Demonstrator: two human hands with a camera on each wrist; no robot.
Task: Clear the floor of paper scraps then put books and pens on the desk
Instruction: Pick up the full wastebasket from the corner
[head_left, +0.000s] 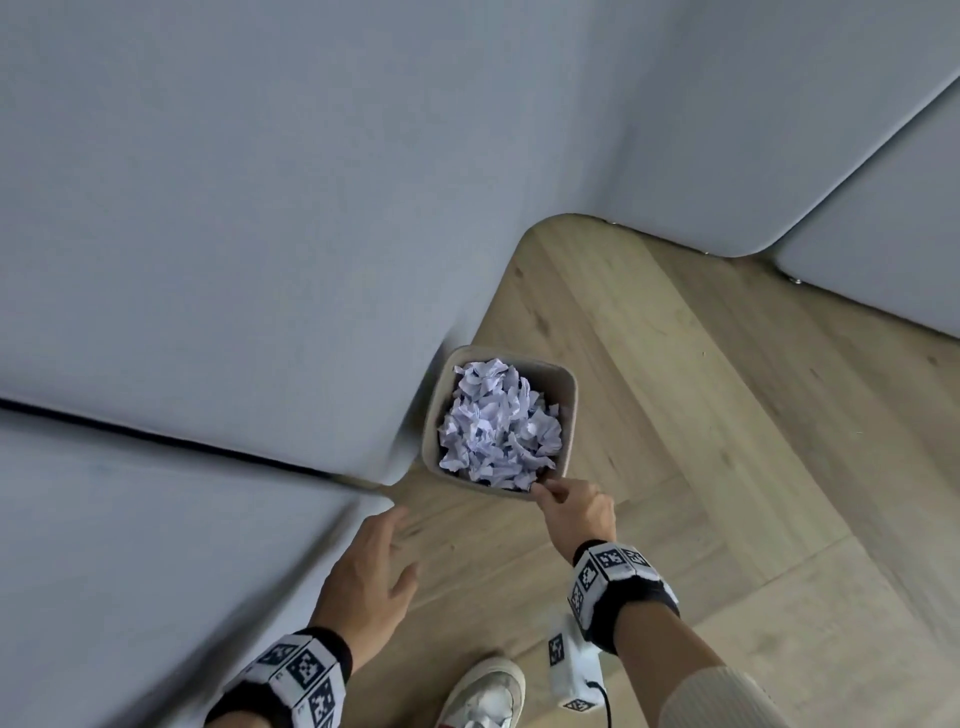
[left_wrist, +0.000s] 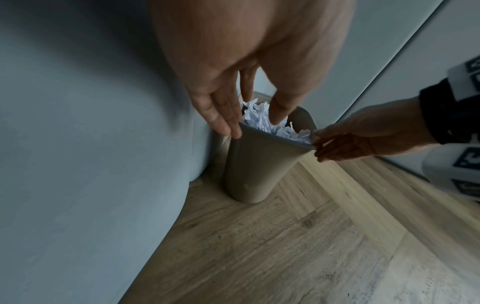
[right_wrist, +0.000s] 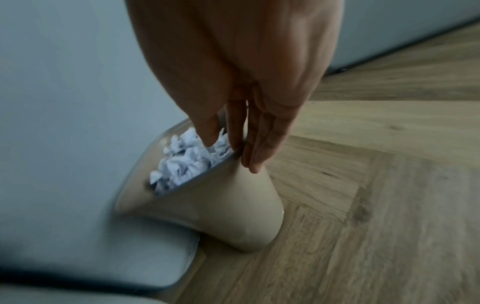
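A beige waste bin (head_left: 570, 400) stands on the wooden floor, tight against a grey-blue upholstered piece. It is filled to the rim with crumpled white paper scraps (head_left: 498, 421). My right hand (head_left: 545, 491) pinches the bin's near corner, thumb inside the rim and fingers outside; the right wrist view shows the right hand (right_wrist: 235, 151) on the bin (right_wrist: 233, 205) beside the paper (right_wrist: 187, 162). My left hand (head_left: 384, 545) hovers with fingers spread, a little left of the bin and apart from it. No books or pens are in view.
Grey-blue upholstery (head_left: 208, 260) fills the left and back, and another grey panel (head_left: 883, 234) stands at the back right. Herringbone wood floor (head_left: 701, 441) stretches to the right. A white shoe (head_left: 488, 696) is at the bottom edge.
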